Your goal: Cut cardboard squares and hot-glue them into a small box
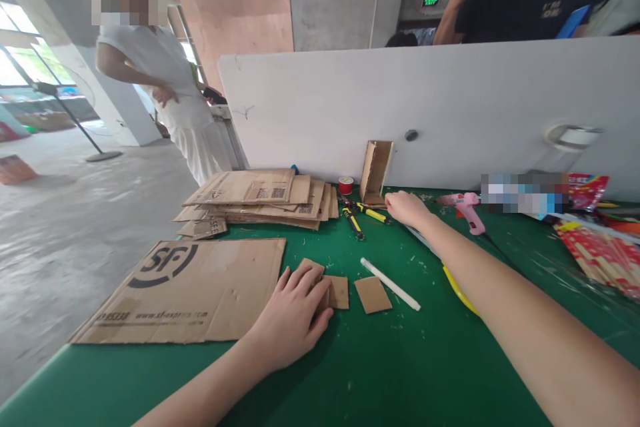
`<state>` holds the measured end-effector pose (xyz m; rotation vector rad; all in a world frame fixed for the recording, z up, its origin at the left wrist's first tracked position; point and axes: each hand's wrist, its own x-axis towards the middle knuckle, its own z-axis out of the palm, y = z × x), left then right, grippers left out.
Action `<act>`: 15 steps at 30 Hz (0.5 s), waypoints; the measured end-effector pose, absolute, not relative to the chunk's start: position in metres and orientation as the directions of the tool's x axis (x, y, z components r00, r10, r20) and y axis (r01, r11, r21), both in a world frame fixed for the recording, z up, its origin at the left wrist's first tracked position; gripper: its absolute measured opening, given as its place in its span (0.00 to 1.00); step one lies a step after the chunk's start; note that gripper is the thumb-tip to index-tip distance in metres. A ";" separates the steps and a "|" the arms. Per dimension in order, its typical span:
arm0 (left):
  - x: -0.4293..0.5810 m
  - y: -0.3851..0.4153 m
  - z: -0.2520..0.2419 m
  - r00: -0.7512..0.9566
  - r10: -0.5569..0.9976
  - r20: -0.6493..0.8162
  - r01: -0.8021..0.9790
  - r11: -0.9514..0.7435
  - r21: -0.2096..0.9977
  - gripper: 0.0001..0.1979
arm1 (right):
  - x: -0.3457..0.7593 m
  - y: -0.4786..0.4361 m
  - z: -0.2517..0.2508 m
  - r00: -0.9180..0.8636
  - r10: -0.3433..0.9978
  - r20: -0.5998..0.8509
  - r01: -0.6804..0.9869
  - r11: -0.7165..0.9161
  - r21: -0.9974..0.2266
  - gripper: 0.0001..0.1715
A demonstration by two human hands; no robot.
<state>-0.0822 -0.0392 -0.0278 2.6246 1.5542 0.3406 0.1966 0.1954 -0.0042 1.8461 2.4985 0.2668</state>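
Note:
My left hand (287, 317) rests over several small cardboard pieces (339, 291), fingers spread across them. Just right of it lie a loose cardboard square (373, 295) and a white glue stick (391, 284). Left of that hand is a large flat cardboard sheet (215, 290) with black SF print. My right hand (406, 207) reaches forward, closed, beside the foot of an upright cardboard trough (376, 172). Its fingertips are turned away, and what they hold, if anything, is hidden. A yellow-edged tool (459, 290) lies partly under my right forearm.
Flattened cardboard (250, 197) is stacked at the back left. Yellow-black pliers (353, 223) and a red spool (345, 185) lie near it. A pink glue gun (469, 211) and red packets (597, 250) sit right. A white panel (320, 113) borders the green table (370, 373); two people stand beyond.

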 end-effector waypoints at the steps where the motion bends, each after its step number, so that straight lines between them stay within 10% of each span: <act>1: -0.082 -0.039 -0.027 0.462 0.874 0.153 0.858 -0.484 0.172 0.20 | 0.197 0.195 -0.004 -0.310 0.947 0.086 0.944 0.295 0.150 0.19; 15: -0.086 -0.038 -0.027 0.479 0.867 0.134 0.848 -0.497 0.183 0.21 | 0.205 0.172 0.032 -0.238 0.960 0.151 0.971 0.230 0.063 0.22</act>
